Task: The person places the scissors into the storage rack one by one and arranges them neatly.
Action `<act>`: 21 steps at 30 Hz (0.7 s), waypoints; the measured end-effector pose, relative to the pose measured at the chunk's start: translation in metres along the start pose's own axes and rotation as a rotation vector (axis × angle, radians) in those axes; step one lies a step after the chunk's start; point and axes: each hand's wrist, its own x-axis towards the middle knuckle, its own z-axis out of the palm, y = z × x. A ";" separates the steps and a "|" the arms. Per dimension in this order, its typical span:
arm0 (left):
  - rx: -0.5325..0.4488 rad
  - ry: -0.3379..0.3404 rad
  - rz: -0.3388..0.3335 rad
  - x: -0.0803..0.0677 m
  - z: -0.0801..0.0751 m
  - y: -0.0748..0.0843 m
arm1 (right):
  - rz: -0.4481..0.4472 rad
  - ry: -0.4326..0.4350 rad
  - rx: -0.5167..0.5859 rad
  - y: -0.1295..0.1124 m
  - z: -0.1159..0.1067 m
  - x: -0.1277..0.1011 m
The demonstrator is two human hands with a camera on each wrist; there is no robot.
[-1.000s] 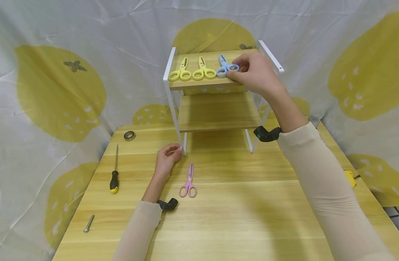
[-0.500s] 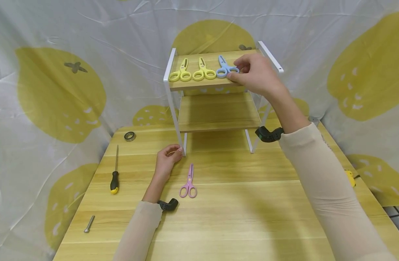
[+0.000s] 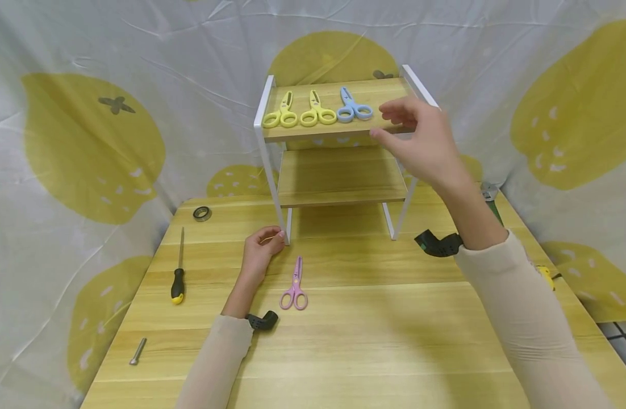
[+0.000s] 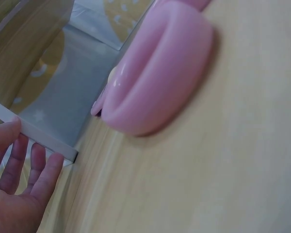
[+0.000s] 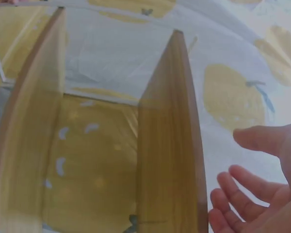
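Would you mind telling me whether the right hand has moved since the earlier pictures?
Yes. The right hand has let go of the blue scissors and drawn back to the right and down, off the top shelf, with fingers now open.

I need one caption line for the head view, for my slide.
Right hand open beside blue scissors on shelf.

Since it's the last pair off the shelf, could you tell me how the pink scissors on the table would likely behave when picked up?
The pink scissors look small and plastic-handled, so probably light and rigid. Lying flat on the table, they shouldn't roll.
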 end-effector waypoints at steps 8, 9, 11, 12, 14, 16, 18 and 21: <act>0.011 0.012 0.019 0.000 0.001 -0.001 | -0.097 0.005 0.029 0.023 0.024 -0.051; 0.012 0.010 0.020 0.000 0.001 -0.001 | -0.090 -0.020 0.032 0.027 0.028 -0.057; 0.021 0.009 0.023 0.001 0.001 -0.001 | -0.079 -0.070 0.049 0.033 0.038 -0.069; 0.026 0.008 0.023 0.001 0.000 -0.001 | -0.075 -0.096 0.061 0.036 0.043 -0.075; 0.033 0.009 0.022 0.001 0.000 -0.001 | -0.074 -0.146 0.084 0.041 0.055 -0.086; 0.034 0.011 0.021 0.002 -0.001 -0.001 | -0.074 -0.192 0.102 0.047 0.068 -0.097; 0.029 0.011 0.018 0.002 0.000 -0.001 | -0.072 -0.232 0.113 0.053 0.082 -0.107; 0.022 0.007 0.012 0.002 0.001 -0.002 | -0.045 -0.287 0.115 0.064 0.103 -0.121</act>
